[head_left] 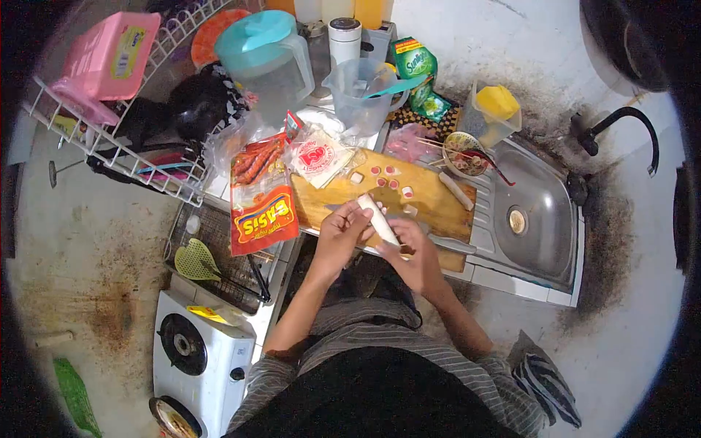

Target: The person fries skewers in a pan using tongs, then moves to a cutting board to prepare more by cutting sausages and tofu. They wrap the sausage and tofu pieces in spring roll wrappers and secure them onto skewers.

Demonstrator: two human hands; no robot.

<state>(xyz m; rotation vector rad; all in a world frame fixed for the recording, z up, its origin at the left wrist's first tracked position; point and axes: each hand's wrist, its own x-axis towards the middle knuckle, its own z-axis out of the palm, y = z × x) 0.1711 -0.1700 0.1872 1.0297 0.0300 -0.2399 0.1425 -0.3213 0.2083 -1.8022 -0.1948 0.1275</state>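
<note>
A pale roll [378,219], seemingly a thin wrapper around a filling, is held slantwise above the front of the wooden cutting board [321,197]. My left hand [339,239] pinches its upper part between thumb and fingers. My right hand [416,261] has its fingers closed around the lower end. On the board lie several small cut pieces [393,184] with pinkish-red centres and pale rims. Another whole pale roll [456,191] rests at the board's right side. A knife [451,244] lies along the front right edge, partly hidden behind my right hand.
Left of the board are a red sausage packet [264,197] and a wrapper packet [319,159]. Behind stand a measuring jug [361,91] and a lidded pitcher [264,73]. A bowl [467,155] with skewers sits beside the sink [537,208]. The stove [212,347] is at lower left.
</note>
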